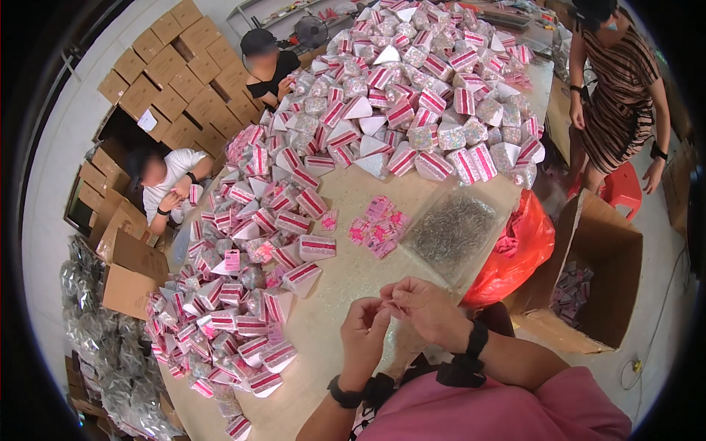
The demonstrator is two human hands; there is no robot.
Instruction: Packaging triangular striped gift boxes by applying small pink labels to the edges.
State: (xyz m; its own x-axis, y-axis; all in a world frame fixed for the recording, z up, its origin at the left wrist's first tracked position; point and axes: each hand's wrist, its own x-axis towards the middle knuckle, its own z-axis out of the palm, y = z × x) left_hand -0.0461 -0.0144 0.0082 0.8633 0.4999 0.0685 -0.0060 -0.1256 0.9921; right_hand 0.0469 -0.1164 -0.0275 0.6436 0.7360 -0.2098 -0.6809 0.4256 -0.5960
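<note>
My left hand (363, 338) and my right hand (428, 309) meet over the near edge of the table. Their fingertips pinch together around something small and pinkish, mostly hidden by the fingers. Just beyond them stands a shallow clear tray (491, 246) filled with a tangle of small silvery metal pieces, too fine to tell apart. Several pink printed cards (378, 226) lie in a loose cluster left of the tray. Wedge-shaped, cake-slice-like pieces (318, 248) with pink and glittery white stripes lie left of my hands.
A large heap of the same wedges (397, 110) covers the table's far side. A red plastic bag (531, 239) and an open cardboard box (599, 275) stand at the right. Two people (170, 180) work at the left; another person (616, 88) stands at the far right.
</note>
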